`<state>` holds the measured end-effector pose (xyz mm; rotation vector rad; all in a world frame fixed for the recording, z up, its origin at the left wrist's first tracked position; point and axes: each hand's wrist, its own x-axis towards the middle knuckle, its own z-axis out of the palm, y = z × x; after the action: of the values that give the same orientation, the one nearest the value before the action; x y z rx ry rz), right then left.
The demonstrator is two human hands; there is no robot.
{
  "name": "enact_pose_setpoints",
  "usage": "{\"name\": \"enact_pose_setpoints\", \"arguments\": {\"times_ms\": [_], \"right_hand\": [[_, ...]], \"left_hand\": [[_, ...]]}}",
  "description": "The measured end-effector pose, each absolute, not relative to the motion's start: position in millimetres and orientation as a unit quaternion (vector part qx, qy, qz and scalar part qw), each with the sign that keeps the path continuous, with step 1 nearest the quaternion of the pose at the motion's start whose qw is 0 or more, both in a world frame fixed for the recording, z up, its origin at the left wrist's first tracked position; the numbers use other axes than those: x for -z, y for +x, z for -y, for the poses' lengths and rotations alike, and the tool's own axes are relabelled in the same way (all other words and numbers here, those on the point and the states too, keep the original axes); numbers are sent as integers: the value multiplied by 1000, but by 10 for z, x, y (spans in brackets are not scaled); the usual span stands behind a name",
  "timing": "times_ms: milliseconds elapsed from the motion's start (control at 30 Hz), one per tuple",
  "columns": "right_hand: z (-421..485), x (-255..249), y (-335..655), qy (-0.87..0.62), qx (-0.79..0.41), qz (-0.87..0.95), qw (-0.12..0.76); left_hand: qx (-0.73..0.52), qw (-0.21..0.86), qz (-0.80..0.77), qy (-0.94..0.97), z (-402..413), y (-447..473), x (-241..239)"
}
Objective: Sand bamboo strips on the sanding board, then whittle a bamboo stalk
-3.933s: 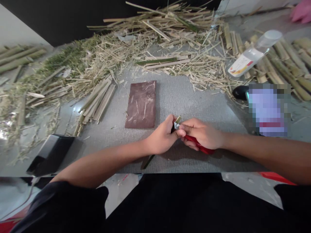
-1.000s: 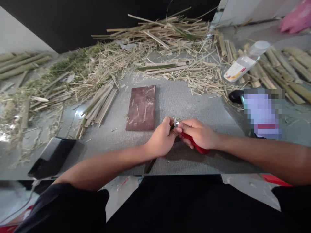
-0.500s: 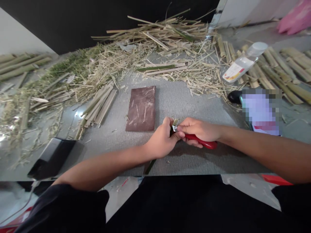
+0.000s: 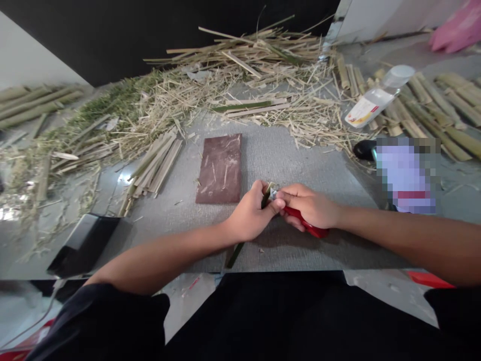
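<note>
My left hand (image 4: 250, 215) is closed round a thin green bamboo strip (image 4: 235, 254), whose lower end sticks out below the fist and whose top end shows just above the thumb. My right hand (image 4: 310, 205) grips a red-handled knife (image 4: 310, 226), its short blade pressed against the strip's top end where the two thumbs meet. Both hands hover over a grey mat (image 4: 323, 175), just right of a dark brown rectangular block (image 4: 220, 168).
A bundle of cut bamboo strips (image 4: 154, 165) lies left of the block. Shavings and split bamboo (image 4: 240, 75) are heaped along the far side. Bamboo culms (image 4: 432, 110) and a plastic bottle (image 4: 376, 98) lie at the right, a black box (image 4: 84, 243) at the left.
My right hand has tilted the red knife handle back down after lifting it flatter half a second ago. The bamboo strip's top end shifts slightly at the blade. My left hand stays put.
</note>
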<state>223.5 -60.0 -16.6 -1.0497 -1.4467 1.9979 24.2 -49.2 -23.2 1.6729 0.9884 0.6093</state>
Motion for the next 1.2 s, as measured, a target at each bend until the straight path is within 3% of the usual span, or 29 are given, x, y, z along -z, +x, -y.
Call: {"name": "enact_pose_setpoints", "arguments": {"times_ms": [167,333,633,867,1033,1200], "right_hand": [[450,82,2315,-324,-783,516,124],[483,108,2287,-352,-770,510,151],[657,234,2202,-387,-689,547,277],[467,112,2316,-308,-760,554,140],[444,111,2328,-319,-779,525,126],[506,123,2276,-343,-753,536,166]], "left_hand": [[-253,555,-381,695,475,222,231],[-256,532,-383,710,456,223,292],[-253,534,-378,713,433,239,287],[-238,560,-377,699,418,208,230],[-231,540,-376,717,419,216,220],[-242,506,-368,742,406,218,268]]}}
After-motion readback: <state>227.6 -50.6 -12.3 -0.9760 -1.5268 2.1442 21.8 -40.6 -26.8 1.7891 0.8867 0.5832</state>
